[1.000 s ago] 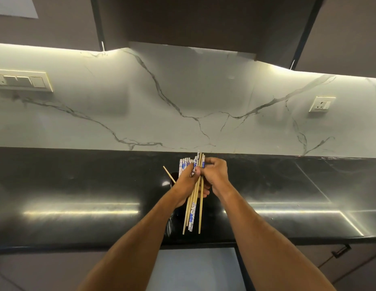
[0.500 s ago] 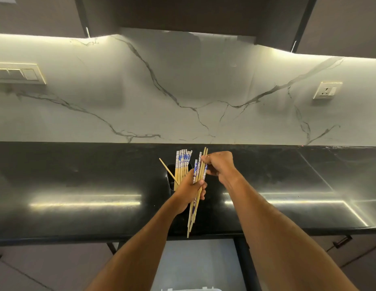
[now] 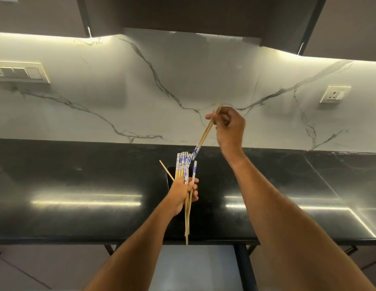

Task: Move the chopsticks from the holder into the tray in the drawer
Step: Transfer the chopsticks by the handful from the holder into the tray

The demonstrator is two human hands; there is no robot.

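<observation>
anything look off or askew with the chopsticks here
One plain chopstick leans out to the left of the holder, away from the upright bunch. The rest are gripped in the left hand and right hand.

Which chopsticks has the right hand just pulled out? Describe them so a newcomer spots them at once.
Start at the white marble wall above the black counter. In front of it the raised right hand pinches a slanted pair of chopsticks. Unlike the bunch gripped low in the left hand, these hang alone, blue-patterned ends pointing down.
</observation>
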